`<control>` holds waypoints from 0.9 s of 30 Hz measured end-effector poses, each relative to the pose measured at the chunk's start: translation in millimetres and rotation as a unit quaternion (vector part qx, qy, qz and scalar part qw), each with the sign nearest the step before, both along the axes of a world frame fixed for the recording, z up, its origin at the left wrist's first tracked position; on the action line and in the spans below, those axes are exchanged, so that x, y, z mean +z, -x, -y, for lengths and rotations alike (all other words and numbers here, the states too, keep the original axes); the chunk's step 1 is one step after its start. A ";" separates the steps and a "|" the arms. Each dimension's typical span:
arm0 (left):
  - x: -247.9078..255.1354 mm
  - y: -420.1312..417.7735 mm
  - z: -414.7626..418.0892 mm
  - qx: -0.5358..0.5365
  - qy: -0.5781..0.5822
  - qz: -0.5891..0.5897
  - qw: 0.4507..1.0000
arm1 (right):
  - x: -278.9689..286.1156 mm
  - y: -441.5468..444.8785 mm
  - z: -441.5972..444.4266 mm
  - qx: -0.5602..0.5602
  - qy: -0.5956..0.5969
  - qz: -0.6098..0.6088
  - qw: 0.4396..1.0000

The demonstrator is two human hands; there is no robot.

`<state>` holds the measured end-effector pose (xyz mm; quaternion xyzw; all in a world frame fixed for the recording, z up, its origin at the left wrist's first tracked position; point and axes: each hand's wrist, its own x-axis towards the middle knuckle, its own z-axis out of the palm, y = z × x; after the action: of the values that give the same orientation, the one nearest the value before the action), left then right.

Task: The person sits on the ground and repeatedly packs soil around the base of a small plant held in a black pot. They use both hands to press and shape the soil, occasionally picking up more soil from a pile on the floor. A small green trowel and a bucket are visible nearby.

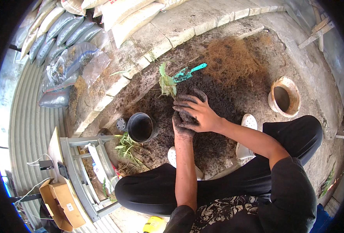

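Between my two soil-covered hands is a dark clump of soil (187, 117) at the base of a leafy green plant (167, 83), whose leaves point away from me. My left hand (183, 123) cups the clump from the near side. Over its top and right side lie the spread fingers of my right hand (199, 110). A turquoise hand trowel (186, 74), smeared with soil, rests just beyond the hands on a heap of dark soil (218, 96). To the left stands a black plastic pot (141, 127), with a smaller black pot (121, 124) beside it.
Brown fibre (233, 61) lies beyond the soil. A whitish pot (284, 97) stands at right. Cut plants (129, 147) lie near a metal frame (81, 174) at left, with a cardboard box (61, 205). Filled sacks (131, 17) sit on a paved ledge (172, 26).
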<state>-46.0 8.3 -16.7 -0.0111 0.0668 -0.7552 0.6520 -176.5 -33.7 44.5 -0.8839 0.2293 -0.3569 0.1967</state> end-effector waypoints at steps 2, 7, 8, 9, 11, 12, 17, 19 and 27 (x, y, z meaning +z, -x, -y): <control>1.4 6.3 -0.8 0.005 -0.001 0.059 0.998 | -23.6 2.4 3.1 -0.009 0.044 0.042 0.998; 2.3 35.4 0.6 0.056 -0.060 0.230 0.970 | -39.2 18.2 11.8 -0.029 0.117 0.177 0.977; 2.1 34.3 1.4 0.046 -0.050 0.259 0.964 | -46.1 16.9 14.4 -0.035 0.124 0.197 0.972; 3.3 33.2 3.2 0.036 -0.037 0.288 0.956 | -45.6 16.7 14.2 -0.039 0.127 0.193 0.972; 5.5 35.2 2.9 0.034 -0.037 0.250 0.967 | -44.0 16.6 12.4 -0.046 0.134 0.185 0.972; 7.3 36.1 1.8 0.033 -0.040 0.231 0.972 | -43.6 17.0 12.5 -0.043 0.126 0.182 0.974; 24.1 29.0 5.5 0.012 -0.074 0.217 0.973 | -41.0 11.0 13.5 -0.039 0.046 0.150 0.987; 27.4 20.0 6.7 0.008 -0.068 0.195 0.978 | -35.5 9.9 12.6 -0.020 0.016 0.117 0.993; 25.6 9.0 4.3 0.024 -0.118 0.240 0.963 | -17.2 -5.8 -0.3 -0.034 -0.115 0.164 0.979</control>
<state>-55.1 4.0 9.0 0.2462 -0.0033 -0.7064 0.6636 -170.7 -33.4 27.3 -0.7763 0.2634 -0.4751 0.3198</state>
